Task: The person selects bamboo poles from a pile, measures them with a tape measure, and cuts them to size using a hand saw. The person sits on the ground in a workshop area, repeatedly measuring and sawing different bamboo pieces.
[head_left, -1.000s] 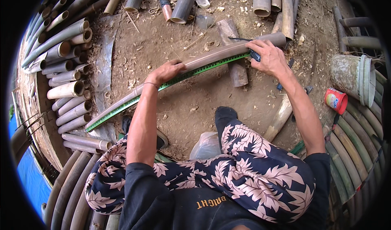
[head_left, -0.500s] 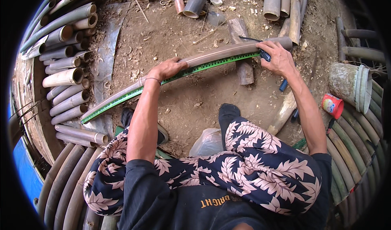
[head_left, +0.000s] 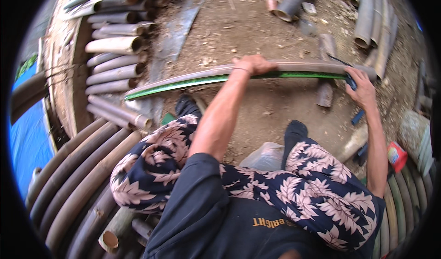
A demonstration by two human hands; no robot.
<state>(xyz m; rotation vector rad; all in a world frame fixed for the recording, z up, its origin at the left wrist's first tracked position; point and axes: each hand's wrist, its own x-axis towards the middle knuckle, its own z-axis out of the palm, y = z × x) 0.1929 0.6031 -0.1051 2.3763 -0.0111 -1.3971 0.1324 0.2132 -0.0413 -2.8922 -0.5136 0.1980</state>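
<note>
1. Left hand (head_left: pixel 255 65): I see fingers curled over the split bamboo strip (head_left: pixel 193 79).
2. Right hand (head_left: pixel 363 90): fingers pinching a dark blade (head_left: pixel 350 80) against the strip's end.
3. Risk, I judge: blade slipping toward the fingers.

An outdoor bamboo workshop: cut bamboo poles (head_left: pixel 115 45) stacked around a dirt floor (head_left: pixel 257 25) (shavings scattered).

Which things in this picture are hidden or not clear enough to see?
- Head view: the blue-handled tool at the right hand; its blade is thin and blurred.
- The long bamboo strip: the left hand covers part of it.
- The red packet: small, at the blurred rim.
</note>
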